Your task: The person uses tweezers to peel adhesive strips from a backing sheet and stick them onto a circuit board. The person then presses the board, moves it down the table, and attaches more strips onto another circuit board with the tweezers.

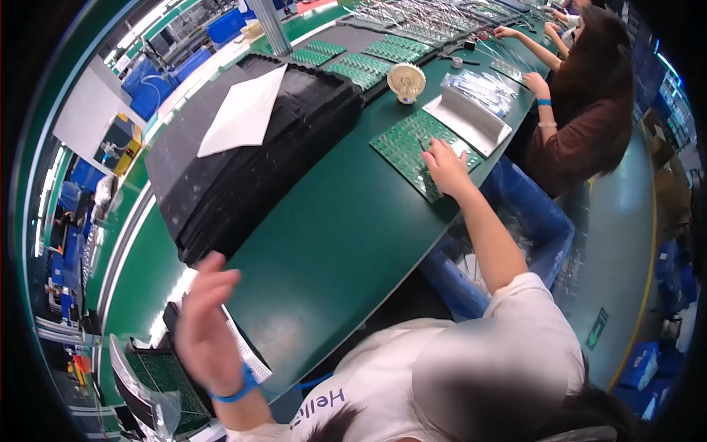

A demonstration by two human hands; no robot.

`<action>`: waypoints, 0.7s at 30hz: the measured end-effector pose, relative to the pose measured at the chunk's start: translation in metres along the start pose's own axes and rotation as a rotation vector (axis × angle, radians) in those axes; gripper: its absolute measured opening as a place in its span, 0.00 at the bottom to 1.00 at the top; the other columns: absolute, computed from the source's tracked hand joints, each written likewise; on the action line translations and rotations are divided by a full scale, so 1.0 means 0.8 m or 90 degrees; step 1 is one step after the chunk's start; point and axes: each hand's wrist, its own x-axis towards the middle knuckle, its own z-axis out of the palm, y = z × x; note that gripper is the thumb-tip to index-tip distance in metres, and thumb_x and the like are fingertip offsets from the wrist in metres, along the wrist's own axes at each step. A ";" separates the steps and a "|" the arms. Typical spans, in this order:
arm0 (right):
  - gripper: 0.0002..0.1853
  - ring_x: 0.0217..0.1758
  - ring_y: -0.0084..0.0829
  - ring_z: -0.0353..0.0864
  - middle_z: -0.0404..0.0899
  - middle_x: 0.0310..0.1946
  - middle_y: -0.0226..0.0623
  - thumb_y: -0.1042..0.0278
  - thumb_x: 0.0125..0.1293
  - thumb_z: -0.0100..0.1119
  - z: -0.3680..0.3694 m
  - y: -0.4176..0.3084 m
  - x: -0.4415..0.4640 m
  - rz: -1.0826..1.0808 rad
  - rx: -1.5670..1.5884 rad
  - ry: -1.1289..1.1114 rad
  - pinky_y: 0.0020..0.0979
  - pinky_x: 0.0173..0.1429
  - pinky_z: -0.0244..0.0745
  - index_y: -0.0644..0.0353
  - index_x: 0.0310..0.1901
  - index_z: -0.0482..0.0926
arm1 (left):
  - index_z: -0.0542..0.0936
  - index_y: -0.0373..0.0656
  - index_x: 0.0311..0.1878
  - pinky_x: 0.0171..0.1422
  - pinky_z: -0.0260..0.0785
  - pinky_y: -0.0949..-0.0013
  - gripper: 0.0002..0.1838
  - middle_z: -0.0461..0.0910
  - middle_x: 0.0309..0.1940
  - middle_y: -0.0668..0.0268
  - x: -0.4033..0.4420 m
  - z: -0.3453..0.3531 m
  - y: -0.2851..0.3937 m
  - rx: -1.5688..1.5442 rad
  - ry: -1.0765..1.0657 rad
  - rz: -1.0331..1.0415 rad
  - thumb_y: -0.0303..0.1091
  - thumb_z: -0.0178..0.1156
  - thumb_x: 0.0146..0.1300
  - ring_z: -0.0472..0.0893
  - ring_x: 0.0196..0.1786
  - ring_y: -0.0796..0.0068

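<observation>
My left hand point(210, 331), blurred and wearing a blue wristband, is raised near the table's lower left end. Its fingers are apart and nothing shows in them. My right hand point(447, 168) rests palm down on a large green circuit board panel point(401, 151), its bent fingers spread over the surface. The panel lies flat on the green tabletop point(317, 228). Beside the panel is a white tray point(471, 127) with a bundle of white and blue strips point(482, 92). A round cream-coloured object point(406, 82) stands behind the panel.
Black trays point(294, 125) bear a white sheet point(247, 110). More green boards point(361, 70) and thin wires point(420, 26) lie farther back. A co-worker in a brown top point(589, 140) reaches in from the right. Below the table edge hangs a blue-lined bin point(549, 221). Bagged boards point(166, 383) stand lower left.
</observation>
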 end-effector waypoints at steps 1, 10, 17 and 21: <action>0.18 0.75 0.49 0.60 0.67 0.69 0.47 0.55 0.72 0.48 0.004 -0.011 -0.012 0.014 0.007 -0.004 0.70 0.73 0.41 0.61 0.41 0.81 | 0.78 0.34 0.57 0.77 0.51 0.44 0.40 0.76 0.58 0.48 0.022 -0.012 0.020 -0.127 -0.028 0.104 0.63 0.30 0.73 0.67 0.69 0.42; 0.17 0.76 0.50 0.57 0.63 0.70 0.55 0.54 0.71 0.50 0.055 -0.151 -0.161 -0.137 -0.008 -0.083 0.65 0.74 0.48 0.61 0.44 0.77 | 0.86 0.55 0.34 0.77 0.51 0.47 0.33 0.71 0.46 0.64 0.064 -0.002 0.110 -0.449 -0.369 0.010 0.54 0.29 0.78 0.64 0.68 0.54; 0.18 0.78 0.57 0.51 0.59 0.69 0.66 0.53 0.73 0.48 0.071 -0.253 -0.254 -0.247 0.051 -0.254 0.68 0.73 0.45 0.63 0.45 0.75 | 0.85 0.56 0.37 0.78 0.47 0.46 0.29 0.72 0.48 0.67 -0.002 -0.015 0.127 -0.547 -0.281 0.230 0.52 0.33 0.77 0.64 0.68 0.56; 0.18 0.78 0.58 0.51 0.59 0.69 0.67 0.54 0.73 0.49 0.077 -0.280 -0.273 -0.319 0.051 -0.314 0.67 0.73 0.46 0.64 0.45 0.75 | 0.85 0.56 0.38 0.78 0.45 0.46 0.26 0.73 0.49 0.69 -0.033 -0.042 0.143 -0.527 -0.204 0.308 0.51 0.35 0.76 0.64 0.68 0.57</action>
